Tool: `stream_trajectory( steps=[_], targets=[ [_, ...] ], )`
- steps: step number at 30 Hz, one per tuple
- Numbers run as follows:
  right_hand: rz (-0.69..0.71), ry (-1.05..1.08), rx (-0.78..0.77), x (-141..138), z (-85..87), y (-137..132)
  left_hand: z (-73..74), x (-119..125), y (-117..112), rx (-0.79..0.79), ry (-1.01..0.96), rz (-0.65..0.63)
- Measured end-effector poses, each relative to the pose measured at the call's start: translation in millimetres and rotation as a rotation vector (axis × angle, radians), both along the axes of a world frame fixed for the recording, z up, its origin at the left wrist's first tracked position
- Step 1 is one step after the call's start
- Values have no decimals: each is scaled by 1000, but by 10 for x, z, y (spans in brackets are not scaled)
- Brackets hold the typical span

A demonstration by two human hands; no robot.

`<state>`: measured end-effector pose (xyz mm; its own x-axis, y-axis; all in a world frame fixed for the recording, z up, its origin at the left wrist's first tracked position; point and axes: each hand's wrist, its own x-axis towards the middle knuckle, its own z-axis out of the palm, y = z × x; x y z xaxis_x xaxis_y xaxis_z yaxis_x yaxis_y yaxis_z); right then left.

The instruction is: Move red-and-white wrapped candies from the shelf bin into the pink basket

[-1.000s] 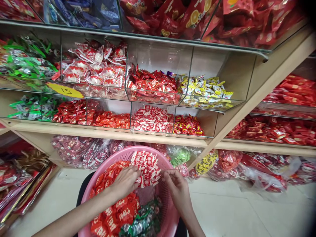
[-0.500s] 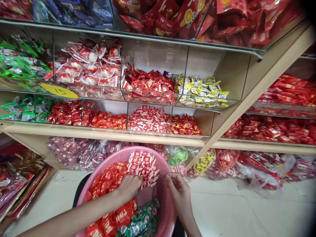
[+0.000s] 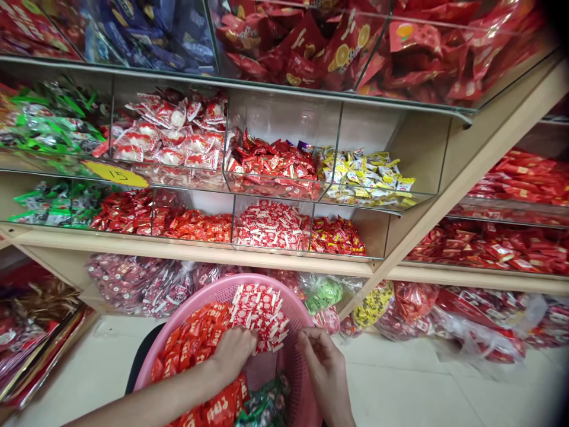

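Note:
A pink plastic basket (image 3: 293,303) sits in front of me at the bottom centre. It holds a heap of red-and-white wrapped candies (image 3: 260,311) at the back, orange-red candies (image 3: 193,341) on the left and green ones (image 3: 262,409) at the front. My left hand (image 3: 233,353) reaches into the basket with its fingers curled into the red-and-white heap. My right hand (image 3: 322,359) hovers at the basket's right side, fingers bent in a pinch; what they hold is hidden.
Glass-fronted shelf bins (image 3: 275,178) of wrapped candies fill the wall ahead, with a yellow "15" tag (image 3: 116,175) at left. Bulk bags of candy (image 3: 155,279) lie on the floor under the lowest shelf (image 3: 200,249). Pale tiled floor (image 3: 422,385) spreads to the right.
The view has tipped slightly, so shelves and basket sit lower in frame. My left hand has slid a little down and right in the red-and-white heap; my right hand stays beside it.

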<state>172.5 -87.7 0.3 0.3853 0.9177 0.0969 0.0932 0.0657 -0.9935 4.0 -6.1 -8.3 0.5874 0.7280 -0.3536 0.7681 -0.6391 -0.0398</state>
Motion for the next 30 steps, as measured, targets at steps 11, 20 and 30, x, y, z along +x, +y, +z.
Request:
stream_trajectory(
  steps=[11,20,30],
  targets=[
    [-4,-2,-4,-19,-6,-60,-21,33,4,-21,30,3],
    [6,-48,47,-12,-55,-6,-97,48,-3,-12,60,-7],
    [98,-316,138,87,228,318,411,-409,83,160,-247,158]
  ],
)
